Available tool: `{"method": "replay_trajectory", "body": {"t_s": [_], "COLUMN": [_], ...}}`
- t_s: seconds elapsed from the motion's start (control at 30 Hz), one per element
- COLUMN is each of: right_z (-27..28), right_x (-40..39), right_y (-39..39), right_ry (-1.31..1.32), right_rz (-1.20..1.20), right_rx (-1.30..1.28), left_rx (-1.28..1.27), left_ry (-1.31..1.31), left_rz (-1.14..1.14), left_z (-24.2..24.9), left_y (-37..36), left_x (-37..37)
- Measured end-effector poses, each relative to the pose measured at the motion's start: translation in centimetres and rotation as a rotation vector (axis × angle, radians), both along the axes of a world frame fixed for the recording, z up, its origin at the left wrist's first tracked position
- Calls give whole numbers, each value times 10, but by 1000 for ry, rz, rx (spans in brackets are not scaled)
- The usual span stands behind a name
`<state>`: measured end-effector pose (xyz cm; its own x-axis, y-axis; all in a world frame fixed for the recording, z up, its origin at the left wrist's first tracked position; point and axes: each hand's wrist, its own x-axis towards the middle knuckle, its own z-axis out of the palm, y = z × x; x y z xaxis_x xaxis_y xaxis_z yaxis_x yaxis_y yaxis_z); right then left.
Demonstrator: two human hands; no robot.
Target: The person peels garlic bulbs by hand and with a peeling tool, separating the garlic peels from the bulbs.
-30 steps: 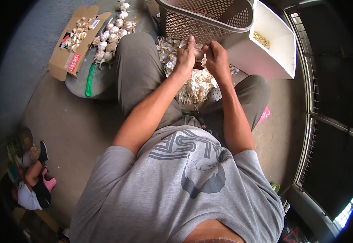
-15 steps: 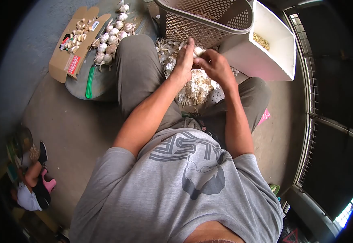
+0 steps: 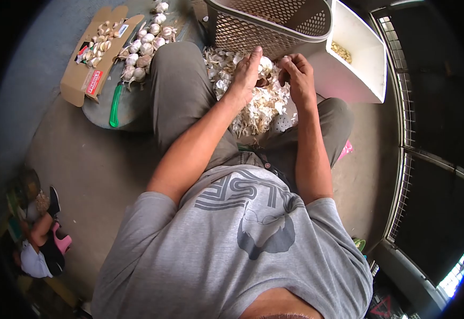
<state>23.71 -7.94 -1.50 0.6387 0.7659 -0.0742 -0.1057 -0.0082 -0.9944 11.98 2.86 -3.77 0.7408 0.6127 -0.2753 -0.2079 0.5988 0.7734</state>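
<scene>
My left hand (image 3: 246,75) is wrapped around a garlic bulb (image 3: 265,64), whose white side shows past the thumb. Just to its right, my right hand (image 3: 300,77) is apart from the bulb, thumb and fingertips pinched together; whatever they hold is too small to make out. Below both hands lies a heap of garlic skins (image 3: 258,114). Over to the left, several whole garlic bulbs (image 3: 146,49) rest on a round grey surface (image 3: 98,114), near a green-handled tool (image 3: 115,106). Loose garlic cloves (image 3: 100,47) lie on an opened cardboard box (image 3: 74,87).
A grey-brown perforated basket (image 3: 242,33) stands beyond the skins. Right of it, a white tilted bin (image 3: 357,69) holds pale cloves (image 3: 341,51). My knees flank the heap. Far left, another person (image 3: 40,250) sits by a pink stool (image 3: 61,239).
My right hand has drawn away from the bulb to the right and its fingertips have come together. My left hand still holds the bulb, which shows more now.
</scene>
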Motion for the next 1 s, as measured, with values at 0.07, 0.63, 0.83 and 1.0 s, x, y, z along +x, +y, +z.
{"method": "replay_trajectory", "body": {"t_s": [0.07,0.63,0.83,1.0], "right_z": [1,29,40,24], "right_x": [-3,-27,-26,-9], "right_y": [3,6,0,1], "right_ry": [-201,-148,229,319], "right_rz": [-16,130,87,19], "right_rx": [-32,-161,46,224], "left_rx": [-41,575,254,698], "left_ry": [-48,207,295,229], "left_rz": [28,-33,137,18], "left_z": [10,-2,2,-4], "left_y": [-2,10,22,22], "left_x": [-1,-2,-6,1]}}
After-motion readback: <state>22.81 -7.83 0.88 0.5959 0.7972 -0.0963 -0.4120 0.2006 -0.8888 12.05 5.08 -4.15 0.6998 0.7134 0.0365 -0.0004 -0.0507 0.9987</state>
